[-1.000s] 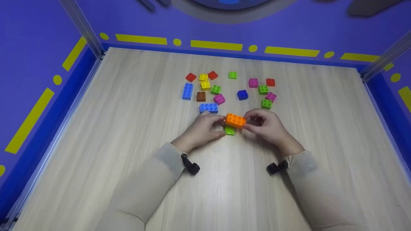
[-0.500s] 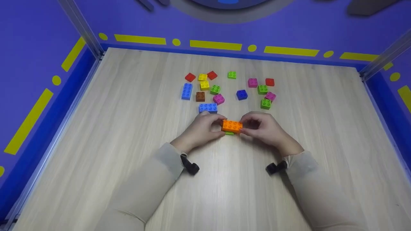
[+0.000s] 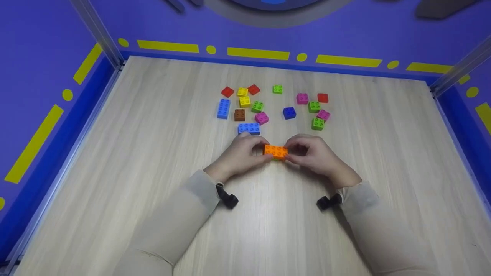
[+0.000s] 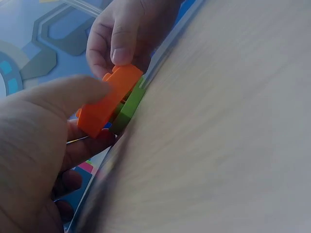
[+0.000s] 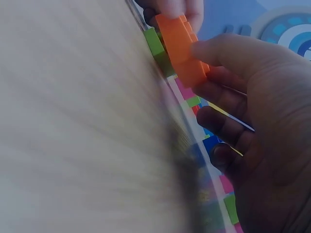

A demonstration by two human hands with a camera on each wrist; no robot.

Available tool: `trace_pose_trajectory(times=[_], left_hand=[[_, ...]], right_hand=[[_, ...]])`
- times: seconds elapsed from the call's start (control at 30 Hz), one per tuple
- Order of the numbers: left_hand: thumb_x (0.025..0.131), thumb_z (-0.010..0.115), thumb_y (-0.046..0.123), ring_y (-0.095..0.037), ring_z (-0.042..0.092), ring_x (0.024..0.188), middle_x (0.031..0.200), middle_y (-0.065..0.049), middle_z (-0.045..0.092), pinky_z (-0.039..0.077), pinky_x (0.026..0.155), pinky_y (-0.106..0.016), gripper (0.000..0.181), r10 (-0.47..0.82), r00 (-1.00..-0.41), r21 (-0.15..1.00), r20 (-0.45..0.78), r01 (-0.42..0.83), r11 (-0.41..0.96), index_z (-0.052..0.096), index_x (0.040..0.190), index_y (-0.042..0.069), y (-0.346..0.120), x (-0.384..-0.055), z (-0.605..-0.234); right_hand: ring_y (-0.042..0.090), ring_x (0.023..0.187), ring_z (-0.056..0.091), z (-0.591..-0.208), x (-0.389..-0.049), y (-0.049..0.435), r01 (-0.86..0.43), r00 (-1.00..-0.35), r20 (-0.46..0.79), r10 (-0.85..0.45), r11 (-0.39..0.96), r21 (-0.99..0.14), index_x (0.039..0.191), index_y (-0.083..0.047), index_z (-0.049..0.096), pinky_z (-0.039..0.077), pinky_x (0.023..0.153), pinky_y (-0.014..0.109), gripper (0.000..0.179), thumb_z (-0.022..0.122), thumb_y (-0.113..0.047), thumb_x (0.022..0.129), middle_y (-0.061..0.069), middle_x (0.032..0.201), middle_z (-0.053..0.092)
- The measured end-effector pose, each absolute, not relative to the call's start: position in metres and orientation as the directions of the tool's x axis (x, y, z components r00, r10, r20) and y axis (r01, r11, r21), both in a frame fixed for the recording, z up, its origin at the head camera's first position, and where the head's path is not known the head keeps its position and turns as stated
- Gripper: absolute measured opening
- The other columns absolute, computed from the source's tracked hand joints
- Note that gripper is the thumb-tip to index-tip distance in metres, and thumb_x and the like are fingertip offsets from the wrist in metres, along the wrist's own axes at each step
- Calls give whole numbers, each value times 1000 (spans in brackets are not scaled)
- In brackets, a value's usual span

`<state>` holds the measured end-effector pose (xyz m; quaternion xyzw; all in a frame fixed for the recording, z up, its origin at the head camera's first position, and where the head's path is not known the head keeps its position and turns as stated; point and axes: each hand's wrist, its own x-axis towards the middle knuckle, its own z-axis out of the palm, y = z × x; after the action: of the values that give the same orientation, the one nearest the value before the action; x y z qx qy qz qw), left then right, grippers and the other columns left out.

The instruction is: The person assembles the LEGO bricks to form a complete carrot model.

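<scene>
Here, in the head view, an orange eight-stud toy brick (image 3: 275,151) sits near the centre of the frame, its long side running left to right between the left hand (image 3: 239,156) and the right hand (image 3: 318,153). Each hand pinches one end between thumb and fingers, probably because a two-ended hold makes the piece easy to level and turn. Loose bricks, among them a light-blue eight-stud brick (image 3: 249,128) just beyond the left hand and a dark-blue four-stud brick (image 3: 289,113), lie in the upper middle of the frame on the bench (image 3: 268,230), perhaps there to be reachable without getting under the wrists.

In the left wrist view, a lime-green brick (image 4: 129,110) shows beneath the orange one, left of centre, apparently resting on the bench and so backed by it. The left thumb lies along the orange brick's near side with fingers behind; a gap shows between the two bricks, so they do not look fully seated.

In the right wrist view, at the upper middle, the orange brick overhangs the green one toward the right hand, likely giving thumb and forefinger a free end to grasp. Whether any studs engage, I cannot tell.
</scene>
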<state>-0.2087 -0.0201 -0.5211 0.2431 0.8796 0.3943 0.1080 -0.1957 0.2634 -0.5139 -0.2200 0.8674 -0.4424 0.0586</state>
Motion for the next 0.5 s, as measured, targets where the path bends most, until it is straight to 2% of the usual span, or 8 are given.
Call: trace_pose_trajectory(times=[0.13,0.33,0.5], left_hand=[[104,82,48,-24,57,125,128,0,77,49,114,-45,37,506,-862,748,-2,334,573,80,126,18,-21,-208,-521],[104,82,47,-26,54,128,135,-2,76,47,118,-45,38,508,-861,734,-1,344,585,80,125,16,-22,-207,-519],[104,82,43,-28,55,127,133,-4,76,48,117,-46,38,515,-857,735,-9,343,585,79,125,12,-22,-208,-516]], right_hand=[[22,108,72,-513,-195,262,-319,-905,83,-418,535,-782,117,-13,86,56,100,18,24,92,-11,94,5,119,83],[22,109,72,-511,-194,260,-298,-912,59,-407,554,-777,119,-15,87,56,100,18,24,92,-15,95,3,120,82],[22,109,71,-510,-193,260,-277,-919,36,-393,576,-769,120,-16,87,59,102,25,25,93,-16,96,3,120,82]])
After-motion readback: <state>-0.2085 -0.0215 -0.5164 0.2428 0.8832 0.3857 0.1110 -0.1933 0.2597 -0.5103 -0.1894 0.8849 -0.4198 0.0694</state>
